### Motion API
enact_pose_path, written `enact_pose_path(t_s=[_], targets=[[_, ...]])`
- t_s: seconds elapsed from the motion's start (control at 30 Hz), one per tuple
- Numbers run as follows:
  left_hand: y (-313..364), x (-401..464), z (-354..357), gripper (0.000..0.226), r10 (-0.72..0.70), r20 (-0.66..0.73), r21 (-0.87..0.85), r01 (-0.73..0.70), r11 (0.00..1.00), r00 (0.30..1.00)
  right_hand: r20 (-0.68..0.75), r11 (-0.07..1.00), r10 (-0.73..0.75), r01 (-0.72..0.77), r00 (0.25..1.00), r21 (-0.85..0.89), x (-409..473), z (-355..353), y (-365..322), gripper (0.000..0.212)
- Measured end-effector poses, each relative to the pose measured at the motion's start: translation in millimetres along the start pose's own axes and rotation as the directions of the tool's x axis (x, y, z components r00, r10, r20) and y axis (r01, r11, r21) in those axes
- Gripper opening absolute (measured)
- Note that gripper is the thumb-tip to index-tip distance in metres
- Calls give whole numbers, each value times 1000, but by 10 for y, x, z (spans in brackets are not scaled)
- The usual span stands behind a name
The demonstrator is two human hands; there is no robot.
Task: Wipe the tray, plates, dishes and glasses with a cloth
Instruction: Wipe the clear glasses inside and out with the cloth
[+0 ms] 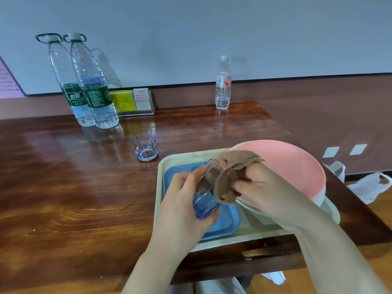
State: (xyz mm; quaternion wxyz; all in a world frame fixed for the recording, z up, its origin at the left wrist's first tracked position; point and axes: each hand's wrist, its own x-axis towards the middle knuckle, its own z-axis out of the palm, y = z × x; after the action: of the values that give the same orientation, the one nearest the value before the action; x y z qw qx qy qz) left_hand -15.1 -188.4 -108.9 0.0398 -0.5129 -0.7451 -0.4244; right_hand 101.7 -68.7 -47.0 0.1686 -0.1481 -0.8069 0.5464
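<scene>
My left hand [182,200] grips a clear glass with a blue base [204,195], tilted over the tray. My right hand [267,187] holds a brown cloth [231,172] that is pushed into the glass's mouth and draped over its rim. Below them a blue square plate [224,223] lies in the pale green tray [163,172]. A pink dish [292,164] rests on a white one [254,211] at the tray's right side. A second, upright glass [144,144] stands on the table beyond the tray.
Two large water bottles [89,88] and a small bottle [222,85] stand along the wall, with a card holder [135,101] between them. White plastic bags [369,185] lie past the wooden table's right edge [339,183].
</scene>
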Motion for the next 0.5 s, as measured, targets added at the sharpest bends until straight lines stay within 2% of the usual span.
enact_pose_path(t_s=[0.07, 0.13, 0.2, 0.27, 0.33, 0.4, 0.5], targets=[[-2, 3, 14, 80, 52, 1, 85, -52, 995, 999, 3, 999, 11, -11, 1000, 42, 24, 33, 32, 17], [16, -3, 54, 80, 116, -2, 180, -114, 977, 993, -69, 1000, 11, -11, 998, 1, 65, 103, 37, 21], [50, -9, 96, 76, 114, -4, 200, -110, 974, 994, -272, 998, 4, -22, 962, -64, 136, 215, 106, 28], [77, -6, 102, 67, 77, -10, 165, -75, 983, 997, -479, 983, -42, -50, 877, -178, 184, 316, 165, 30], [71, 6, 93, 64, 76, -2, 141, -75, 987, 997, -579, 978, -80, -49, 811, -204, 194, 389, 171, 28], [60, 21, 75, 66, 67, 14, 112, -68, 991, 998, -589, 985, -106, 5, 801, -170, 204, 393, 193, 26], [78, 24, 58, 74, -40, 44, 32, 39, 999, 998, -536, 983, -114, 17, 837, -182, 227, 360, 191, 22]])
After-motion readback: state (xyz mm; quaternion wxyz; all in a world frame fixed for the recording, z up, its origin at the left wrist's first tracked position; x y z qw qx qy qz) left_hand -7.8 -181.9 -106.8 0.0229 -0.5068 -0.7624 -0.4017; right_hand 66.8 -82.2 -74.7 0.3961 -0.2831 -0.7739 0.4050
